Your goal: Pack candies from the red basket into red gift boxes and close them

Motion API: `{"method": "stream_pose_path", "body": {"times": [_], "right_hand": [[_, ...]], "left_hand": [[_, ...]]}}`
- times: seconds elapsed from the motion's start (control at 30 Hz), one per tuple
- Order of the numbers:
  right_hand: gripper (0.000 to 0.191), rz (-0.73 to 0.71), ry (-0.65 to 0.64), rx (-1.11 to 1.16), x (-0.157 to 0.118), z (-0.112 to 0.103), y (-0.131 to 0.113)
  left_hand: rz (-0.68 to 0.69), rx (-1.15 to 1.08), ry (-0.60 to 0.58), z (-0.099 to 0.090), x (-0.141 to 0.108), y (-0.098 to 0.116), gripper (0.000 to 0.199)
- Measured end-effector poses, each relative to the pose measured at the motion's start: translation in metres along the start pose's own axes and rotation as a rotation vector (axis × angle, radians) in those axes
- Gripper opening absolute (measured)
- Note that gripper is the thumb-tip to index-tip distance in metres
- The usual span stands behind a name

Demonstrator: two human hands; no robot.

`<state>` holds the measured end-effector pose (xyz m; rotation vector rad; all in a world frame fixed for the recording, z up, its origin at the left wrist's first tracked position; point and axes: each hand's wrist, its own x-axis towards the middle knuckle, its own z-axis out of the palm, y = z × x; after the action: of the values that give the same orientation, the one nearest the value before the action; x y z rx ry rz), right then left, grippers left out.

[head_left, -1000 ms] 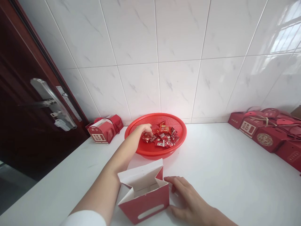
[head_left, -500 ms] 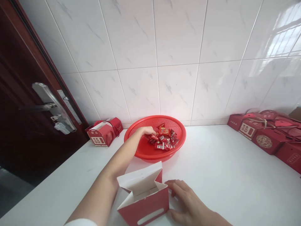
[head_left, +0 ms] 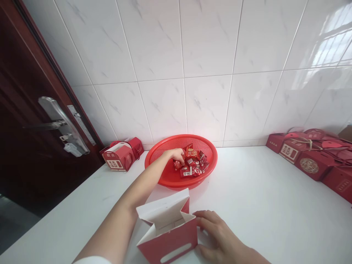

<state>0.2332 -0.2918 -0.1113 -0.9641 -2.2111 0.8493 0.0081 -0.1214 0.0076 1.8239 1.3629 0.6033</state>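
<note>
A dark red door (head_left: 16, 106), fitted with a metal handle plate (head_left: 59, 123), stands at the far left, beside the table (head_left: 255, 205). Next come two small red boxes (head_left: 117, 157), set close together near the tiled wall (head_left: 209, 102); the front one bears a pale panel with characters. The person's left forearm (head_left: 123, 209) then crosses the table, a white sleeve edge at its lower end. It passes to the left of a red-and-white box (head_left: 170, 238), which stands with its top open and flaps spread, a slot in its near face. Beyond this box sits a red perforated basket (head_left: 167, 176). The left hand (head_left: 178, 154) reaches inside it, fingers curled at the red wrapped packets (head_left: 195, 163) heaped towards the right; I cannot tell whether it grips one. The right hand (head_left: 216, 231) touches the open box's right side, thumb and fingers parted. At the far right, red boxes (head_left: 312, 161) with handles stand clustered along the wall, the nearer ones cut off by the view's edge.
</note>
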Motion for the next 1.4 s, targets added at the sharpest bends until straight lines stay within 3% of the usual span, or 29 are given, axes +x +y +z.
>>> {"method": "stream_pose_path", "body": {"times": [0.2, 0.37, 0.5, 0.63, 0.67, 0.73, 0.83, 0.97, 1.07, 1.17, 1.3, 1.4], "right_hand": [[0.045, -0.006, -0.004, -0.006, 0.000, -0.001, 0.000], [0.041, -0.009, 0.008, -0.011, 0.001, -0.001, -0.001], [0.040, -0.025, 0.025, -0.007, 0.000, 0.001, 0.001], [0.041, -0.035, 0.030, -0.011, 0.000, 0.001, 0.003], [0.041, -0.032, 0.029, -0.009, 0.000, 0.001, 0.002], [0.041, -0.021, 0.019, -0.003, 0.000, 0.000, 0.001], [0.042, -0.004, -0.005, 0.002, 0.000, -0.001, -0.002], [0.043, 0.006, -0.001, 0.010, 0.000, -0.002, -0.003], [0.042, 0.004, 0.009, 0.014, 0.000, -0.001, -0.002], [0.043, 0.003, 0.013, 0.016, 0.000, -0.001, -0.003], [0.047, 0.003, 0.021, 0.032, 0.002, -0.001, -0.005], [0.047, 0.001, 0.027, 0.043, 0.002, -0.002, -0.008]], "left_hand": [[-0.156, 0.072, -0.313, 0.002, 0.072, 0.012, 0.032], [-0.177, 0.070, -0.382, 0.007, 0.098, 0.021, 0.026], [-0.057, -0.034, -0.274, 0.009, 0.075, 0.022, 0.024], [0.092, -0.129, -0.086, 0.006, 0.013, -0.003, 0.020], [0.188, -0.164, -0.015, 0.005, -0.002, -0.011, 0.017], [0.288, -0.187, 0.034, 0.003, -0.019, -0.020, 0.015], [0.140, -0.104, -0.099, 0.000, -0.006, -0.010, 0.019], [0.069, -0.052, -0.156, -0.003, 0.054, 0.020, 0.032], [0.033, -0.018, -0.176, -0.011, 0.081, 0.029, 0.024], [0.106, -0.066, -0.101, -0.021, 0.076, 0.029, 0.032], [0.246, -0.194, 0.027, -0.029, 0.043, 0.033, 0.043], [0.279, -0.248, 0.049, -0.027, 0.018, 0.038, 0.046]]}}
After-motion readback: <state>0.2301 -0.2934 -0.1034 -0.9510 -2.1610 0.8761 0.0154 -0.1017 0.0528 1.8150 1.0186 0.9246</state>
